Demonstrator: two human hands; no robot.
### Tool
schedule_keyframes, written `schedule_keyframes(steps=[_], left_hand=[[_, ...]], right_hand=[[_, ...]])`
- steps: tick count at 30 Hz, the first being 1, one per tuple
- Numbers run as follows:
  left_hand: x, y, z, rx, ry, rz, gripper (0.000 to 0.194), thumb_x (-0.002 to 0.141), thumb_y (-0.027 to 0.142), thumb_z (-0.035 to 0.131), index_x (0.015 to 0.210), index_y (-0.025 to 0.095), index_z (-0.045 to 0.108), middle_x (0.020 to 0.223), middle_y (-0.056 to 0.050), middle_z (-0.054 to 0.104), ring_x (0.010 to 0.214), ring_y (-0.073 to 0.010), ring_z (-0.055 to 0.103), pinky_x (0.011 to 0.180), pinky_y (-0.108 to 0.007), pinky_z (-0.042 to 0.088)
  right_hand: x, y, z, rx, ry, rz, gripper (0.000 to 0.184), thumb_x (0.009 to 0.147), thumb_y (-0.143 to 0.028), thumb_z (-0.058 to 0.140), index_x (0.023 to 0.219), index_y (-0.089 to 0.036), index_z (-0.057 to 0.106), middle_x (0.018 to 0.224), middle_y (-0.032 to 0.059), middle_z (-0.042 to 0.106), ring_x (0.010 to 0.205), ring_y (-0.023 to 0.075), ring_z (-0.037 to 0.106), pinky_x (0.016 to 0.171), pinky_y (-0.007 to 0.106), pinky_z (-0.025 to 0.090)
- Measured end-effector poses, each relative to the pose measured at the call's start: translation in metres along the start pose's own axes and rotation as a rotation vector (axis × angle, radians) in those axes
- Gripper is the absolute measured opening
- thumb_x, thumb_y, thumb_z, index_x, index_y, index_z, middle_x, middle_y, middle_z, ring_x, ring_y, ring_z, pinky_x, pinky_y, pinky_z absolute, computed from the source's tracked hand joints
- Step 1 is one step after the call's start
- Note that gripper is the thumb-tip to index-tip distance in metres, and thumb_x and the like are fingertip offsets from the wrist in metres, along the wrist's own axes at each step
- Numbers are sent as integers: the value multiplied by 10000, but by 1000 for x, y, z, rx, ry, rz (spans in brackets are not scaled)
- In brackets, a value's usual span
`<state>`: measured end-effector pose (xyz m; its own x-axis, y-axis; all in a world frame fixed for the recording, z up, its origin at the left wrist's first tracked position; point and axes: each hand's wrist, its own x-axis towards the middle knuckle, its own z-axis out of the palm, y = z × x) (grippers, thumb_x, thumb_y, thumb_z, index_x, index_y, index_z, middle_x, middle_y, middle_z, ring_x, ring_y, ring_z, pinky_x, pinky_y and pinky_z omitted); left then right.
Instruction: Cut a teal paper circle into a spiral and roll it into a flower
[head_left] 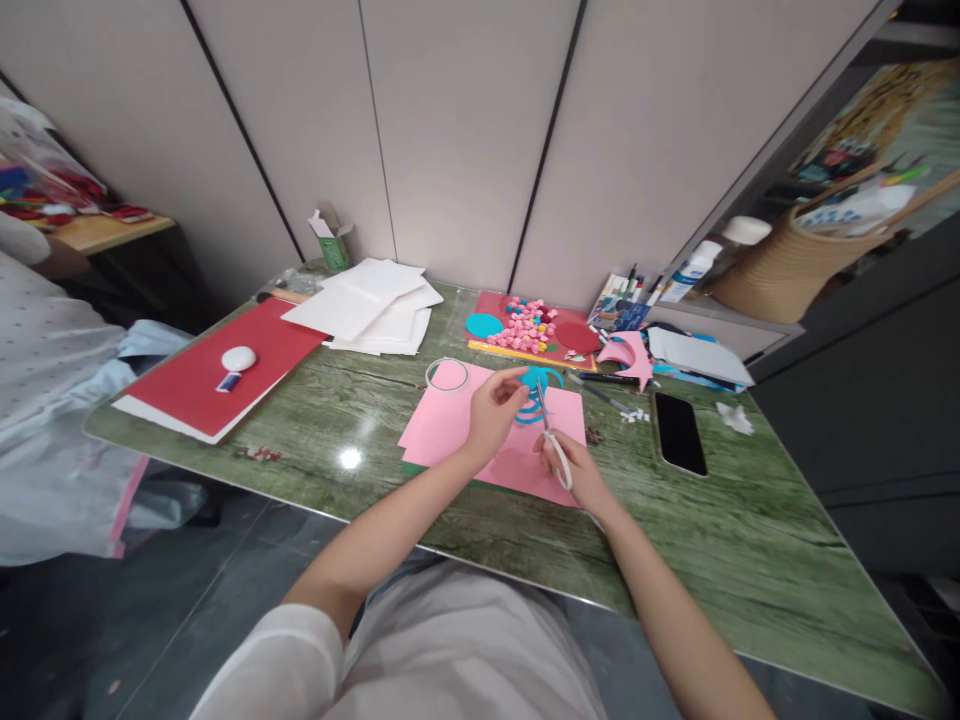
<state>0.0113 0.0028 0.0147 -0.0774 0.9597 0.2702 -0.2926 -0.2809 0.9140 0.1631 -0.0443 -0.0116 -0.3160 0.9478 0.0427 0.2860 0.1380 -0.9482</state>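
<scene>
Between the fingers of my left hand is a piece of blue paper, partly cut into curved strips that hang below and to its right. My right hand is closed on white-handled scissors, whose blades point up and lie against the blue paper. Both hands are above a stack of pink paper, with a green sheet showing at its lower edge. A round ring lies on the pink paper's upper left corner.
Behind my hands, a red sheet bears pink paper bits, a blue circle and a red circle. A phone lies right. White sheets and red paper lie left. Another person's clothing shows far left.
</scene>
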Motion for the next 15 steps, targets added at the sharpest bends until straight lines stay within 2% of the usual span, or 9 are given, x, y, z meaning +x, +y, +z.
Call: schedule_keyframes(steps=[5,15], left_hand=[[0,-1,-1,-13,-14,-53,323,700,273,589,1004,165,585,716,-11,533,614,-90,511,559,-217,465],[0,-2,-2,73,-59,-32,302,717,253,558,1000,159,607,714,-16,548,598,-80,475,543,-196,407]], right_hand=[[1,1,0,18,-1,-3,302,815,-460,420,775,-173,502,550,-35,440,524,104,412,526,224,337],[0,2,-1,26,-3,8,306,819,-466,407,790,-175,497,560,-30,444,527,107,415,538,233,350]])
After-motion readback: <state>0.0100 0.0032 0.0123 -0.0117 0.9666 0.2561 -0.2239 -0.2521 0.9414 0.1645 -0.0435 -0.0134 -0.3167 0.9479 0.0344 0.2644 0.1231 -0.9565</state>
